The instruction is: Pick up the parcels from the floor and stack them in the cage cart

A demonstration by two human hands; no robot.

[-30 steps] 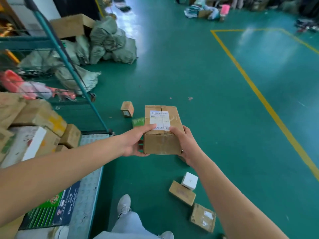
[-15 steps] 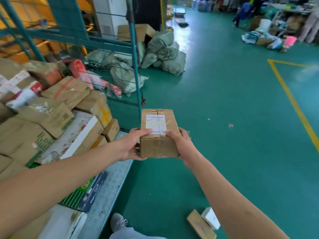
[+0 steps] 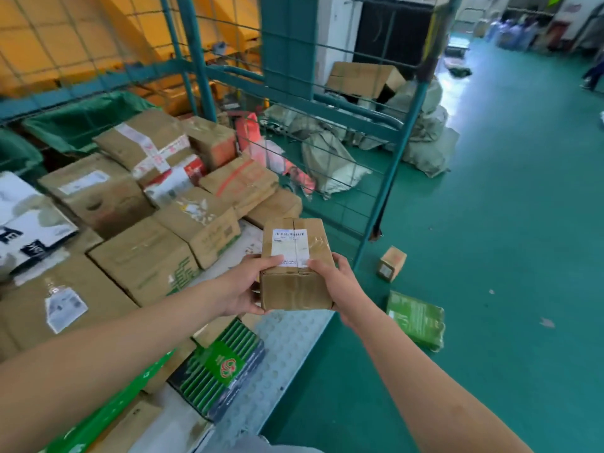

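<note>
Two hands carry one taped cardboard parcel [image 3: 295,266] at the centre of the frame, held in the air above the open front edge of the cage cart [image 3: 287,341]. The left hand [image 3: 243,286] clasps its left side with the thumb laid across the top near the white shipping label [image 3: 291,246]; the right hand [image 3: 333,282] grips the right side, thumb on top and fingers wrapped underneath.

By my reading, the step in hand is the carry-over: pickup is done, placement is not. Stacked cartons [image 3: 157,243] fill the cart's left and middle, so the next move calls for choosing a flat seat, either the bare studded deck just below the parcel or the top of a low carton beside it, and lowering the box level before letting go.

Work remains on the green floor at right: a small brown box [image 3: 391,263] near the cart's corner post [image 3: 389,188] and a flat green packet [image 3: 416,320] lie waiting.
</note>
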